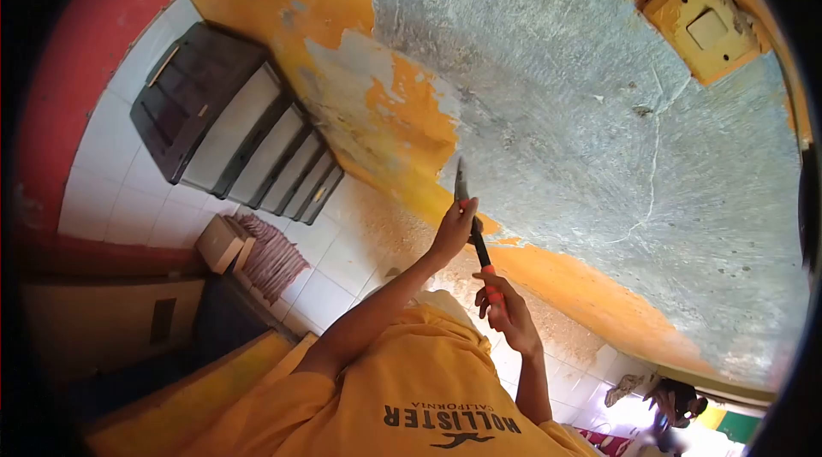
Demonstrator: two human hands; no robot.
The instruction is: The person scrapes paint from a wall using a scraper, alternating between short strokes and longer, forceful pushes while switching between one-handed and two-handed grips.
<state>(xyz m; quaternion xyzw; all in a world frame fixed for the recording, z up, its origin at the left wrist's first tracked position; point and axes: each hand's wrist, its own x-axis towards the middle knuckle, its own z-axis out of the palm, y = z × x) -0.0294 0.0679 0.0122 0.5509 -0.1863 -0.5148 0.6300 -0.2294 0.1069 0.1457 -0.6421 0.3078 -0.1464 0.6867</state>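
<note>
My left hand is closed around the middle of a long scraper, just below its dark blade. My right hand grips the scraper's orange handle lower down. The blade tip rests against the wall, at the edge where orange paint meets bare grey plaster. A wide patch of the wall is stripped to grey. My yellow shirt fills the bottom of the view.
A dark plastic drawer unit stands against the wall at the left, with a cardboard box beside it. Paint dust lies on the white tiled floor. A yellow switch plate sits upper right. Another person crouches at the lower right.
</note>
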